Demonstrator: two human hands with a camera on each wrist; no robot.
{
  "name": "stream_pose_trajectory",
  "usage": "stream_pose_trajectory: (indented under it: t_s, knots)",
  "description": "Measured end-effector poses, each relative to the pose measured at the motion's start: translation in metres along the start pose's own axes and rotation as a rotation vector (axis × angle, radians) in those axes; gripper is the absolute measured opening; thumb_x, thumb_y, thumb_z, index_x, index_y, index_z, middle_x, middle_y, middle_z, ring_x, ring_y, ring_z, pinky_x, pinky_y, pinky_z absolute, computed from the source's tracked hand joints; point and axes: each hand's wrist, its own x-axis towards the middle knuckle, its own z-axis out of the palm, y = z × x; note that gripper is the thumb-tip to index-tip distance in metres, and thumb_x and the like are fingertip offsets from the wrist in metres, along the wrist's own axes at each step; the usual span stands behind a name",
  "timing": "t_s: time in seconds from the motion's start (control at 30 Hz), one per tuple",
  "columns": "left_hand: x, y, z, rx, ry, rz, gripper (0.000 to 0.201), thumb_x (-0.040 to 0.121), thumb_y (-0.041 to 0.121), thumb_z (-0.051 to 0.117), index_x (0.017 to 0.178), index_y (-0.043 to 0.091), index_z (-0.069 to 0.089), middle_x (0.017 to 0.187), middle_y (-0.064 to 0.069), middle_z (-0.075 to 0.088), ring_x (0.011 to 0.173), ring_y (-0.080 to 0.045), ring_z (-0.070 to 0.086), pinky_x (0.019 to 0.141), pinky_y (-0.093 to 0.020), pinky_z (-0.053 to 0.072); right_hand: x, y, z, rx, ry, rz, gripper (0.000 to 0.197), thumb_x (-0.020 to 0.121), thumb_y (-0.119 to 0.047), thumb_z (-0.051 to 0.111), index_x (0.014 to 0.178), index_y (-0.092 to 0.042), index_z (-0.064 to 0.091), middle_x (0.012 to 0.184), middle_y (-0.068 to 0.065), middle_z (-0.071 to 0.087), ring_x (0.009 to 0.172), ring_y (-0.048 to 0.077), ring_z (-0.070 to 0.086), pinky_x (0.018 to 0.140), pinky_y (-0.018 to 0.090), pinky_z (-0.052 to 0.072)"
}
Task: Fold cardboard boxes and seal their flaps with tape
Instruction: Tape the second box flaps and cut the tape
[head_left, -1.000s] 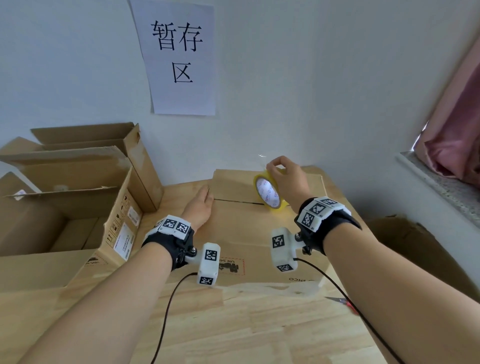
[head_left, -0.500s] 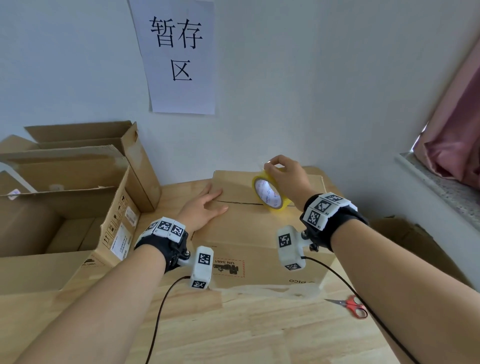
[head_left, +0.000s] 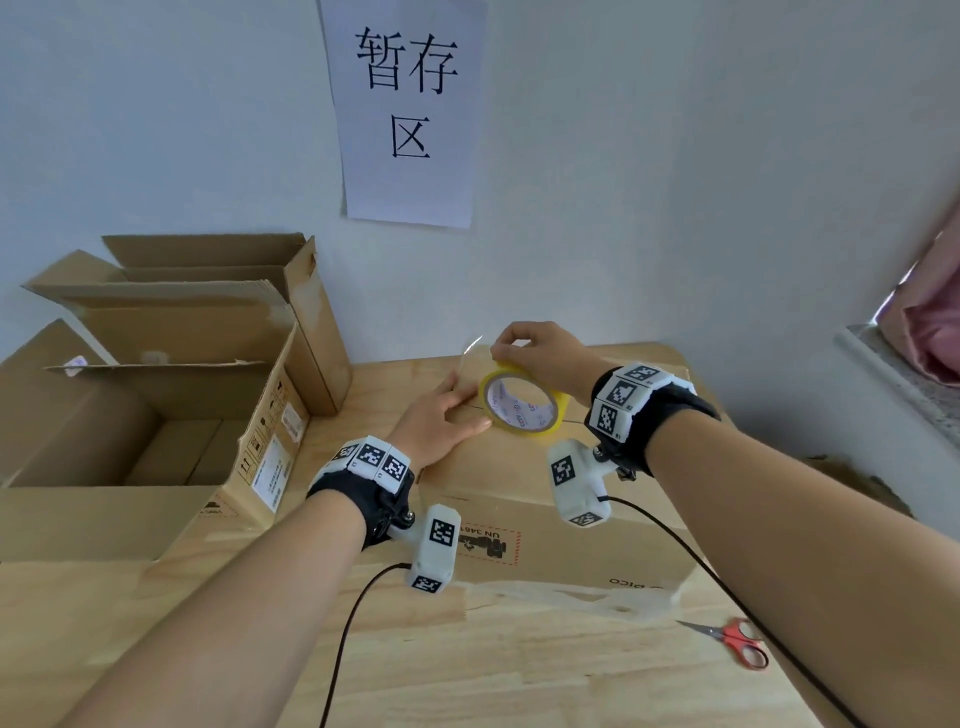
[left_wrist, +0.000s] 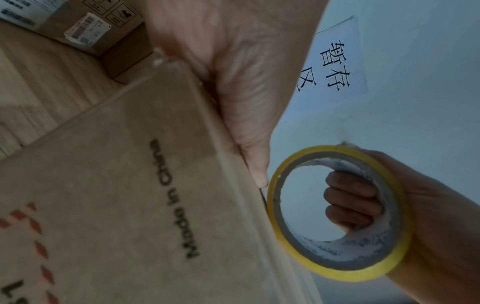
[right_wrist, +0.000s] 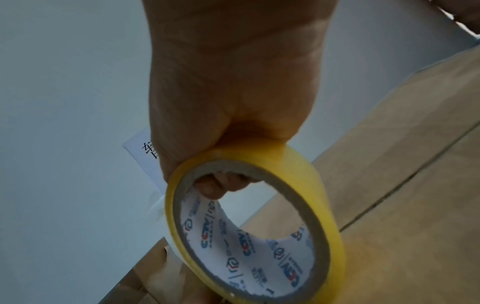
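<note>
A closed brown cardboard box (head_left: 524, 499) lies on the wooden table, its two top flaps meeting at a dark seam (right_wrist: 405, 181). My left hand (head_left: 447, 410) rests flat on the box top at the left end of the seam, fingers straight. My right hand (head_left: 535, 353) grips a yellow tape roll (head_left: 522, 405) just above the box, fingers curled through the core (left_wrist: 350, 203). A clear strip of loose tape (head_left: 470, 348) rises from the roll near my right thumb. The roll (right_wrist: 257, 232) fills the right wrist view.
Open cardboard boxes (head_left: 171, 374) stand at the left against the wall. Red-handled scissors (head_left: 737, 642) lie on the table (head_left: 519, 675) at the front right. A crumpled strip of old clear tape (head_left: 571, 597) lies along the box's front bottom edge. A paper sign (head_left: 408, 109) hangs on the wall.
My right hand has lifted the roll and carried it left toward my left hand, with a strip of tape now peeled up. My left hand slid right along the box top.
</note>
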Motion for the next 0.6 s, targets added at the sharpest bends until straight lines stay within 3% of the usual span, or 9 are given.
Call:
stream_pose_trajectory:
  t_s: [0.17,0.2,0.27,0.33,0.43,0.5,0.6]
  knots:
    - [0.007,-0.004,-0.011,0.042,-0.110,0.021,0.049,0.092,0.035,0.059,0.139,0.031,0.045,0.153,0.017,0.016,0.140,-0.008,0.021,0.114,-0.031,0.022,0.005,-0.001,-0.001,-0.044,-0.044,0.002,0.012,0.089,-0.033,0.058,0.085,-0.022,0.061,0.071,-0.011,0.055,0.066,0.011,0.050,0.067,0.024,0.042]
    - [0.011,-0.005,-0.017,0.018,-0.112,0.004,0.040,0.094,0.033,0.056,0.133,0.028,0.052,0.149,0.016,0.024,0.138,-0.008,0.027,0.113,-0.030,0.025,0.006,-0.002,-0.001,-0.053,-0.054,0.004,0.012,0.089,-0.033,0.058,0.086,-0.022,0.061,0.071,-0.011,0.054,0.065,0.011,0.050,0.067,0.024,0.042]
    - [0.015,0.000,-0.030,-0.175,0.025,-0.087,0.024,0.097,0.035,0.049,0.110,0.023,0.066,0.133,0.006,0.054,0.124,-0.016,0.050,0.103,-0.031,0.040,0.007,-0.003,0.001,-0.071,-0.072,0.003,0.014,0.089,-0.034,0.057,0.086,-0.021,0.061,0.070,-0.010,0.053,0.064,0.011,0.049,0.066,0.025,0.042]
    - [0.014,0.012,-0.043,-0.458,0.153,-0.149,0.037,0.098,0.046,0.040,0.096,0.019,0.066,0.110,0.000,0.068,0.104,-0.018,0.063,0.093,-0.030,0.048,0.009,-0.007,0.002,-0.093,-0.077,-0.006,0.015,0.089,-0.034,0.057,0.086,-0.019,0.061,0.069,-0.010,0.052,0.062,0.010,0.048,0.064,0.023,0.041]
    - [0.011,0.027,-0.053,-0.561,0.017,-0.097,0.046,0.090,0.058,0.046,0.103,0.016,0.063,0.105,0.003,0.067,0.101,-0.013,0.062,0.092,-0.029,0.048,0.011,-0.010,0.002,-0.134,-0.085,-0.014,0.014,0.089,-0.033,0.056,0.085,-0.019,0.060,0.073,-0.011,0.052,0.065,0.009,0.049,0.060,0.021,0.038]
    - [0.009,0.030,-0.054,-0.504,-0.055,-0.068,0.043,0.084,0.052,0.062,0.109,0.017,0.060,0.108,0.004,0.064,0.104,-0.011,0.060,0.095,-0.030,0.048,0.012,-0.012,0.003,-0.154,-0.093,-0.010,0.014,0.089,-0.033,0.056,0.086,-0.019,0.060,0.076,-0.009,0.054,0.071,0.012,0.050,0.061,0.022,0.039]
    - [0.012,0.027,-0.054,-0.493,0.047,-0.061,0.019,0.086,0.026,0.069,0.098,0.013,0.064,0.093,0.001,0.066,0.091,-0.013,0.061,0.090,-0.031,0.049,0.013,-0.015,0.005,-0.180,-0.111,-0.012,0.014,0.090,-0.033,0.056,0.086,-0.020,0.059,0.077,-0.010,0.052,0.074,0.013,0.049,0.060,0.022,0.038]
